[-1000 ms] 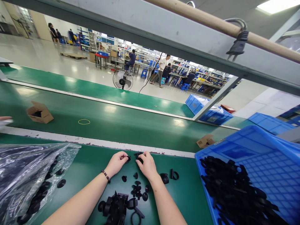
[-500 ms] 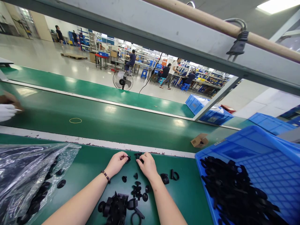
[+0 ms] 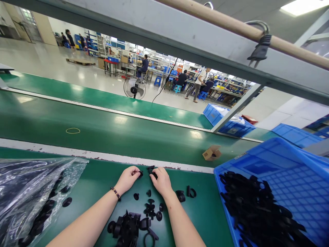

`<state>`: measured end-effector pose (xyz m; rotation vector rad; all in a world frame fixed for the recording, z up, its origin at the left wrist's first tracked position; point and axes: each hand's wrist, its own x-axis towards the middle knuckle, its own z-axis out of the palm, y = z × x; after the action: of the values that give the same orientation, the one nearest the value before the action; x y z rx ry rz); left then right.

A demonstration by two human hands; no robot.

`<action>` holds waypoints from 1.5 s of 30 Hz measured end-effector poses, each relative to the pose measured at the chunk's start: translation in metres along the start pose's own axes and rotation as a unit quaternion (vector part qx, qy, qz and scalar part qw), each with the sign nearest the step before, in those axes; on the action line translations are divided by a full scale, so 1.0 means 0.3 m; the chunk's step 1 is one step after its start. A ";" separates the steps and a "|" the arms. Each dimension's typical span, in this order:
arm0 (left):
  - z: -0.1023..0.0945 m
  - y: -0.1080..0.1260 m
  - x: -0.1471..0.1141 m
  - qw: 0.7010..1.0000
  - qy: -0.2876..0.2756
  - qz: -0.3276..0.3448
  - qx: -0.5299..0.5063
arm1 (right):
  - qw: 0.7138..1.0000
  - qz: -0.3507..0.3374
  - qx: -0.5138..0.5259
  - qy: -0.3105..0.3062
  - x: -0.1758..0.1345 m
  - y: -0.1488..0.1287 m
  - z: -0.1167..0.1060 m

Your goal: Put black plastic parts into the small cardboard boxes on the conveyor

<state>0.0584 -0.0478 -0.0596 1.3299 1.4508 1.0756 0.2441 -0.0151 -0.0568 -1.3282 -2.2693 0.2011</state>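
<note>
My left hand (image 3: 129, 179), a beaded bracelet at its wrist, pinches a small black round plug (image 3: 140, 174) between thumb and fingertips. Just across a narrow gap, my right hand (image 3: 161, 181) is closed on a black ring-shaped clip (image 3: 151, 169), partly hidden by the fingers. Below the hands lie several loose black plugs (image 3: 151, 208) on the green tabletop. Nearer me is a heap of black ring clips (image 3: 128, 228). Two more clips (image 3: 191, 191) rest right of my right forearm.
A blue crate (image 3: 223, 202) of black parts stands at the right. At left lies a clear plastic bag (image 3: 23, 192) with black plugs. Past a pale rail (image 3: 102, 155), the green belt carries a small cardboard box (image 3: 211, 153) and a rubber band (image 3: 73, 130).
The cardboard box and rubber band have shifted left along the belt. A white-gloved hand has left view at the far left. My own hands have barely moved.
</note>
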 end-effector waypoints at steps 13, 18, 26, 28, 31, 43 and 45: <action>-0.002 -0.001 -0.002 1.000 -0.013 -0.007 -0.022 | 1.000 -0.008 0.013 0.002 0.001 0.000 0.002; -0.002 -0.004 -0.001 1.000 -0.013 -0.004 -0.019 | 1.000 -0.004 0.012 -0.002 0.002 0.001 0.003; 0.001 -0.008 0.000 1.000 -0.017 -0.004 -0.012 | 1.000 -0.001 0.015 0.001 0.001 0.007 0.013; 0.001 -0.008 0.000 1.000 -0.022 -0.006 -0.010 | 1.000 -0.002 0.017 0.004 0.001 0.009 0.015; 0.000 -0.007 0.000 1.000 -0.027 -0.005 -0.007 | 1.000 -0.001 0.017 0.007 0.001 0.010 0.016; -0.001 -0.004 0.001 1.000 -0.023 -0.009 -0.003 | 1.000 -0.006 0.023 0.001 0.002 0.009 0.008; 0.000 -0.005 0.001 1.000 -0.022 -0.011 -0.003 | 1.000 -0.012 0.022 0.003 0.002 0.012 0.010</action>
<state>0.0579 -0.0474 -0.0610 1.3229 1.4245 1.0300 0.2451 -0.0125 -0.0606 -1.2773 -2.2612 0.2374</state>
